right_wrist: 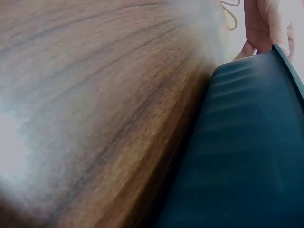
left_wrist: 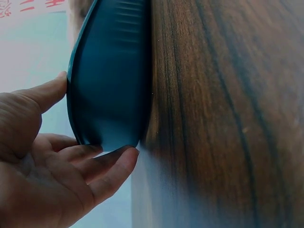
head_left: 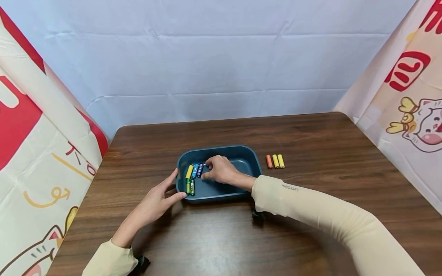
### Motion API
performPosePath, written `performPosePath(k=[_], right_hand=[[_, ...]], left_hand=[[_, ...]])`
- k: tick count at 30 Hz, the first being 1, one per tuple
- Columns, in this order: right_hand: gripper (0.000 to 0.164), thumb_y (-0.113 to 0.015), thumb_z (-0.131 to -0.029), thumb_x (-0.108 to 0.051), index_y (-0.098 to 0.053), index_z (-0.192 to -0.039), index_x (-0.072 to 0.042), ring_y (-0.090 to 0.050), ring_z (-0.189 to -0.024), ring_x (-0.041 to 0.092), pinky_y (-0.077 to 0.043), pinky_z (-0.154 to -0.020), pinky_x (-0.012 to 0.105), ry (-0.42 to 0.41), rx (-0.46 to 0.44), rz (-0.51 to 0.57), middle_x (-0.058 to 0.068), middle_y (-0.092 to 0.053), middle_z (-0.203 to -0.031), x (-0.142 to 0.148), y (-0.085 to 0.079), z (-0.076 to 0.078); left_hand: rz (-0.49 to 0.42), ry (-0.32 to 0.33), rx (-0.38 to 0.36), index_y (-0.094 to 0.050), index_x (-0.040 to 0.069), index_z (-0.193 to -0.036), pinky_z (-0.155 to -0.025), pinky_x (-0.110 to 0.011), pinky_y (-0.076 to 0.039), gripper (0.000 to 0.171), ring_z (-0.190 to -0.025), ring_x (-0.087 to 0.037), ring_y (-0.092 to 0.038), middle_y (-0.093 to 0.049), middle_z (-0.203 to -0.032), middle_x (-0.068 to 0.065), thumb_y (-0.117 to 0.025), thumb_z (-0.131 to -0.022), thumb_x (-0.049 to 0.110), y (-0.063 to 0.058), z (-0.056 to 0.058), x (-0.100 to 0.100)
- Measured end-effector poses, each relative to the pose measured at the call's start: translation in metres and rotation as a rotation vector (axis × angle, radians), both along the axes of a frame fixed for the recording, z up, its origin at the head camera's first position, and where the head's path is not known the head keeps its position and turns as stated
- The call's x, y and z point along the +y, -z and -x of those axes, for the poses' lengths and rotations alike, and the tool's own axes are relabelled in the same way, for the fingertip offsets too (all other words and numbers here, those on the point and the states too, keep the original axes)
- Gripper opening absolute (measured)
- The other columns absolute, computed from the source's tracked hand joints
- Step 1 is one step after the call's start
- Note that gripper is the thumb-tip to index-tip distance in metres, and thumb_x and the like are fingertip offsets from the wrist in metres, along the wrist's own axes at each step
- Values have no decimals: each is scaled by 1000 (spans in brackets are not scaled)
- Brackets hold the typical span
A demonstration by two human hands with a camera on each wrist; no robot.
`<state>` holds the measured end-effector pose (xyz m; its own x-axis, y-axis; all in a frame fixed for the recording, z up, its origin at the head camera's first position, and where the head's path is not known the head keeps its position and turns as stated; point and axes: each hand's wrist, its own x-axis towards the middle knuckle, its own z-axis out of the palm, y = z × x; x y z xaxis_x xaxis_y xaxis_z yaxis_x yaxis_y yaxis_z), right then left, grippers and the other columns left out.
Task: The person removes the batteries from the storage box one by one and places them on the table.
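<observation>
We brace our left hand [head_left: 157,201], fingers spread, against the blue tray [head_left: 221,197], likely to steady it, while our right hand [head_left: 222,170], fingers half-curled, hold unclear, sits beside the batteries [head_left: 200,171] inside at left.

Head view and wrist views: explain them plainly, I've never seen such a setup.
There is no machine: a person works bare-handed, with a left hand and a right hand. The wide picture comes from a camera worn on the head, looking forward and down; the other two come from a camera on each wrist, close to the work. On the brown wooden table stands a dark blue tray. In it show a yellow battery, a light blue battery, a dark blue battery and two green batteries. Right of the tray lie an orange battery and two yellow batteries. The left hand holds the tray's left end. The right hand reaches inside, beside the dark blue battery; I cannot tell whether it pinches anything.
</observation>
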<state>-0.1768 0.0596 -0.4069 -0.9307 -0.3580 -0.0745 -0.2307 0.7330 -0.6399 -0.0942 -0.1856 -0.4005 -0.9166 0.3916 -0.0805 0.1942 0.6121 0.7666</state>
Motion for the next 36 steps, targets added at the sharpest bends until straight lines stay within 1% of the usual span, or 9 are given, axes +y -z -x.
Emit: performPosePath(k=[2,7,12,15,18,22,30,36], right_hand=[[54,-85,-88,-24,-67,-132,4,-60,-76,14,-52,-71,29,2,-9,-1,11,-69,-106,-2,0,1],[54,-85,-89,-24,-68,-132,2,-55,-73,14,-44,-63,25,3,-1,-28,5,-65,-96,-6,0,4],[54,-85,-88,-27,-68,-132,0,-56,-73,13,-43,-60,25,5,19,-59,2,-64,-91,-10,1,5],[55,-86,-88,-29,-69,-132,-1,-60,-76,14,-48,-63,27,7,29,-73,4,-67,-95,-12,1,4],[56,-86,-87,-32,-69,-131,-2,-65,-87,16,-55,-72,32,4,40,-89,8,-71,-108,-14,1,4],[57,-86,-87,-34,-69,-132,-3,-68,-98,18,-58,-81,37,-7,49,-103,10,-71,-123,-15,2,4],[57,-85,-88,-38,-70,-132,-5,-66,-93,18,-58,-78,37,-17,71,-122,9,-70,-124,-18,5,5],[58,-84,-88,-40,-69,-134,-7,-63,-96,19,-57,-79,39,-13,86,-158,10,-67,-122,-19,7,5]], left_hand=[[4,-1,6,-18,7,-166,-106,-56,-46,81,-139,-42,-48,-44,-155,-26,-64,-104,34,-1,0,0],[7,-2,2,-18,8,-166,-106,-56,-46,81,-140,-41,-48,-42,-157,-26,-64,-104,33,-1,-1,0],[1,4,9,-19,7,-166,-105,-56,-47,81,-139,-42,-49,-43,-156,-27,-64,-104,34,0,-1,-1],[-7,11,13,-18,6,-166,-105,-56,-47,81,-139,-43,-48,-44,-156,-27,-64,-105,34,0,0,-1],[-12,16,14,-18,6,-166,-105,-56,-47,81,-139,-43,-48,-44,-155,-27,-64,-105,34,0,-1,-1],[-18,18,10,-18,6,-166,-106,-56,-46,82,-139,-43,-48,-44,-155,-27,-64,-104,36,0,-2,-1],[-17,15,8,-17,7,-166,-105,-56,-47,83,-139,-43,-49,-45,-155,-27,-63,-104,39,0,-2,0],[-11,13,4,-17,7,-166,-105,-56,-46,83,-139,-43,-48,-44,-155,-27,-63,-104,38,-1,-2,0]])
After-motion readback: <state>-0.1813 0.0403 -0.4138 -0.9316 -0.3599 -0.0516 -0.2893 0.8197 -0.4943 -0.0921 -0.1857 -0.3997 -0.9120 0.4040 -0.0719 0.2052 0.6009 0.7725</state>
